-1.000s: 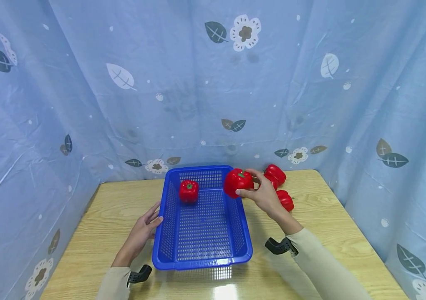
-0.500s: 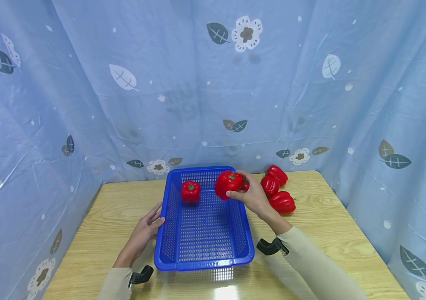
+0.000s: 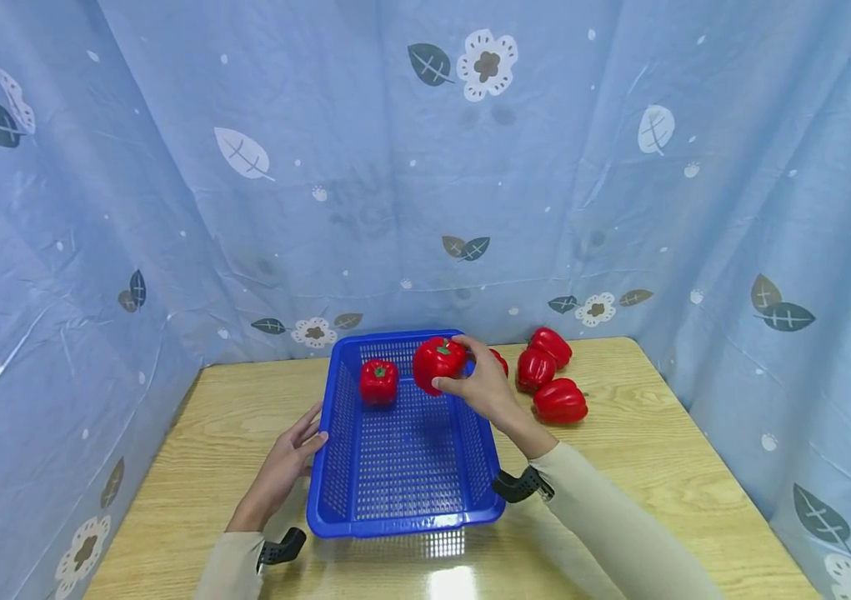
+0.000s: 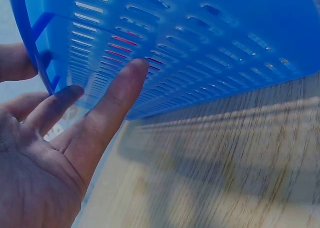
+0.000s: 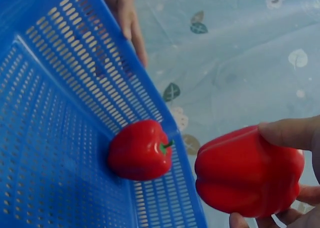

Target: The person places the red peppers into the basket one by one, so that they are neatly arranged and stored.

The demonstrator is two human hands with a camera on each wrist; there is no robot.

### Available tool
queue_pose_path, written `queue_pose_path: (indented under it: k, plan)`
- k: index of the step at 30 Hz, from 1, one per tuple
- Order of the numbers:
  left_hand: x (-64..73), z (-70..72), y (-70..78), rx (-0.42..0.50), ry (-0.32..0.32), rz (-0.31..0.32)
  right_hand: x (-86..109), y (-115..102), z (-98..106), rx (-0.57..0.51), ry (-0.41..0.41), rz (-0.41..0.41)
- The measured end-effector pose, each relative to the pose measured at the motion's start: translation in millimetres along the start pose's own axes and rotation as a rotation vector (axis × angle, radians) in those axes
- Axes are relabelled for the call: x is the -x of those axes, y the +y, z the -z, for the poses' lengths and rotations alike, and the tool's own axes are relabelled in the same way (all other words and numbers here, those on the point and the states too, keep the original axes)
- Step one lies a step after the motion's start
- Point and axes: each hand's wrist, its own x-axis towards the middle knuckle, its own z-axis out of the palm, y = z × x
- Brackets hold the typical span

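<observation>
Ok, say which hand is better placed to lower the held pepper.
Probably the right hand: it grips the red pepper over the basket, while the left hand only touches the basket's side.

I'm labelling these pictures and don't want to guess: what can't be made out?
Head view: part of the pepper behind the right hand, which covers it.
Left wrist view: the shape of the red thing, hidden by the wall of the basket.
Right wrist view: the stem of the held pepper, turned out of sight; the rest of the left hand, cut by the top edge.
</observation>
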Motion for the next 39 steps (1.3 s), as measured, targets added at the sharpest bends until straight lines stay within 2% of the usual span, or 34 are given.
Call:
queue_pose_path:
  k: [10,18,29,39]
  plan:
    - [-1.0,0.4,-0.3,0.011,-0.003,-0.007,-15.8,-7,-26,0.096,0.078,-0.051]
    - [-1.0,0.0,-2.1,0.015,-0.007,-0.009,-27.1,1,-43,0.081,0.139,-0.139]
    - [0.6,-1.0,-0.5,0.007,-0.003,-0.01,-35.9,10,-65,0.037,0.173,-0.195]
    - [1.7,-1.6,1.2,0.008,-0.005,-0.011,-44.7,21,-82,0.069,0.211,-0.241]
